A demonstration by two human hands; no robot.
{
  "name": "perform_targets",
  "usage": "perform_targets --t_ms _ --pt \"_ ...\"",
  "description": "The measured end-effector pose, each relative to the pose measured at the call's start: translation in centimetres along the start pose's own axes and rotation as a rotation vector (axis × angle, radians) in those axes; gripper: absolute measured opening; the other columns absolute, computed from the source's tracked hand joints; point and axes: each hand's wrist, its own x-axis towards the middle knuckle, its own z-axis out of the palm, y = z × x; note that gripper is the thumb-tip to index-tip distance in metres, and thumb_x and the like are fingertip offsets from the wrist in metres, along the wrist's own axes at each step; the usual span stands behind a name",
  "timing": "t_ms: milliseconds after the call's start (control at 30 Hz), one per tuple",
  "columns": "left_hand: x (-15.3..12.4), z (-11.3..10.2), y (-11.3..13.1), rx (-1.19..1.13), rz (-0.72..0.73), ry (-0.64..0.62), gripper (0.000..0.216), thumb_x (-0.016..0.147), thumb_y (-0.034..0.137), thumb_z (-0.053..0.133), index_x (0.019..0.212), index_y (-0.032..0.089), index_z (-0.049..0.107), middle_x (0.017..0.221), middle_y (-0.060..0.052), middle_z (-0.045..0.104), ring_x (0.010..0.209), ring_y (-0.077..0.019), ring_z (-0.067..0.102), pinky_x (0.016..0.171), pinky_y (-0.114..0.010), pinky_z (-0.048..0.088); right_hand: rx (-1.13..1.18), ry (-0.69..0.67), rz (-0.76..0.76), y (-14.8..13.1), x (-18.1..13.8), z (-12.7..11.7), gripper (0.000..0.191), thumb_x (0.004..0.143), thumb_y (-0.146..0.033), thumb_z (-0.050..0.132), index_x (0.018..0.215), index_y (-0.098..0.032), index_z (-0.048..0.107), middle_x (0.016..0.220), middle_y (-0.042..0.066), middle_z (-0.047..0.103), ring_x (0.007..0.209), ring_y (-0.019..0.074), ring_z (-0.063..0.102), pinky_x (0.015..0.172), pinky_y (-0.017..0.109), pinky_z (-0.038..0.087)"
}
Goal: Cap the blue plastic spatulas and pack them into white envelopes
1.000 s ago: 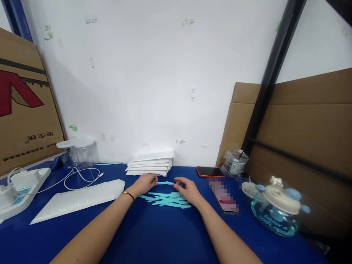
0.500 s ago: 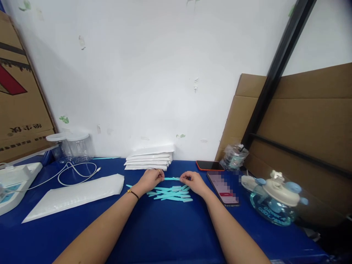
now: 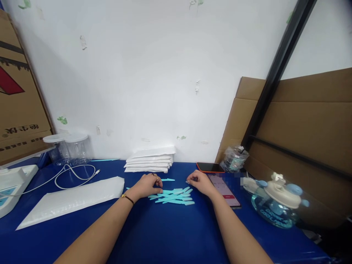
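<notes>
Hands at the strips [image 3: 174, 196], lower centre of the frame.
Left hand [image 3: 147, 185] lies palm down on the blue surface [image 3: 165, 234], with its bent fingers [image 3: 158, 190] touching the pile's left end; whether they grip cannot be told. Right hand [image 3: 199, 182] rests just right of the pile, fingers loosely clenched with nothing visible in them. 1 loose strip [image 3: 167, 179] lies between the hands, above the pile.

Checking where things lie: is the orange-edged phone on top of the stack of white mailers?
No, the orange-edged phone lies on the blue table right of the stack of white mailers, apart from it.
</notes>
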Motion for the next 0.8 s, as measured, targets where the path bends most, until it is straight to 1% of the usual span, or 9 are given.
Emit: perform_targets --t_ms 67,133,267,367,533,600,667,733,800 --pt "0.0 0.1 0.1 0.003 -0.009 -0.044 0.018 0.07 0.039 0.059 0.076 0.023 0.066 0.078 0.001 0.064 0.075 -0.0148 0.056 0.066 -0.022 0.036 0.026 -0.042 -0.041 -1.0 -0.2 0.3 0.013 0.076 -0.031 0.06 0.08 -0.023 0.07 0.081 0.002 0.058 0.074 0.0154 0.054 0.066 0.026 0.041" --pt "0.0 0.3 0.0 -0.003 -0.021 -0.056 0.015 0.073 0.033 0.055 0.074 0.022 0.065 0.074 0.002 0.064 0.069 -0.0134 0.055 0.062 -0.022 0.035 0.023 -0.08 -0.074 -1.9 -0.4 0.7 0.013 0.075 -0.034 0.062 0.081 -0.024 0.07 0.082 0.002 0.058 0.081 0.0171 0.054 0.071 0.027 0.04" --pt "0.2 0.8 -0.3 -0.018 -0.027 -0.012 0.016 0.074 0.029 0.05 0.074 0.02 0.063 0.074 0.0 0.063 0.066 -0.013 0.054 0.059 -0.021 0.035 0.018 -0.133 -0.103 -3.0 -0.5 1.5 0.015 0.077 -0.038 0.061 0.079 -0.025 0.07 0.083 0.001 0.06 0.085 0.0182 0.053 0.079 0.032 0.037" --pt "0.4 1.0 -0.3 -0.043 -0.049 0.024 0.017 0.077 0.031 0.049 0.076 0.02 0.061 0.072 0.0 0.062 0.065 -0.0131 0.054 0.058 -0.022 0.036 0.054 -0.123 -0.108 -3.4 -0.5 1.6 0.022 0.082 -0.04 0.054 0.079 -0.025 0.069 0.085 0.001 0.061 0.087 0.0181 0.054 0.083 0.034 0.035" --pt "0.8 1.0 -0.2 -0.047 -0.064 0.062 0.019 0.079 0.035 0.047 0.08 0.02 0.06 0.072 0.0 0.062 0.067 -0.014 0.055 0.06 -0.023 0.037 0.09 -0.062 -0.12 -2.8 -0.1 1.1 0.019 0.079 -0.038 0.058 0.075 -0.022 0.069 0.08 0.001 0.063 0.084 0.0174 0.056 0.078 0.03 0.037" --pt "0.9 0.8 -0.6 0.01 -0.101 0.093 0.017 0.078 0.033 0.048 0.079 0.021 0.06 0.072 0.0 0.062 0.068 -0.0142 0.055 0.061 -0.023 0.036 0.076 0.018 -0.055 -1.7 0.2 0.6 0.019 0.079 -0.036 0.058 0.074 -0.021 0.069 0.079 0.002 0.063 0.08 0.0168 0.056 0.074 0.029 0.038" --pt "1.0 0.5 -1.3 0.071 -0.144 0.109 0.015 0.077 0.03 0.05 0.078 0.021 0.061 0.075 0.0 0.063 0.072 -0.0149 0.056 0.063 -0.024 0.036 0.037 0.086 0.064 -0.5 0.3 0.0 0.02 0.077 -0.036 0.059 0.072 -0.02 0.069 0.076 0.001 0.063 0.073 0.0163 0.056 0.07 0.028 0.037" --pt "1.0 0.3 -1.9 0.111 -0.156 0.125 0.013 0.077 0.029 0.051 0.078 0.021 0.061 0.08 -0.001 0.064 0.078 -0.0159 0.057 0.066 -0.024 0.037 -0.027 0.097 0.166 0.4 0.3 -0.5 0.018 0.073 -0.037 0.062 0.069 -0.021 0.069 0.074 0.0 0.063 0.071 0.0164 0.056 0.07 0.029 0.036" --pt "1.1 0.2 -2.1 0.139 -0.141 0.171 0.013 0.075 0.029 0.054 0.084 0.022 0.061 0.086 -0.002 0.064 0.084 -0.0172 0.056 0.07 -0.025 0.038 -0.099 0.102 0.188 0.4 0.2 -0.6 0.015 0.07 -0.037 0.066 0.07 -0.023 0.07 0.077 0.0 0.063 0.077 0.0181 0.056 0.074 0.03 0.034"
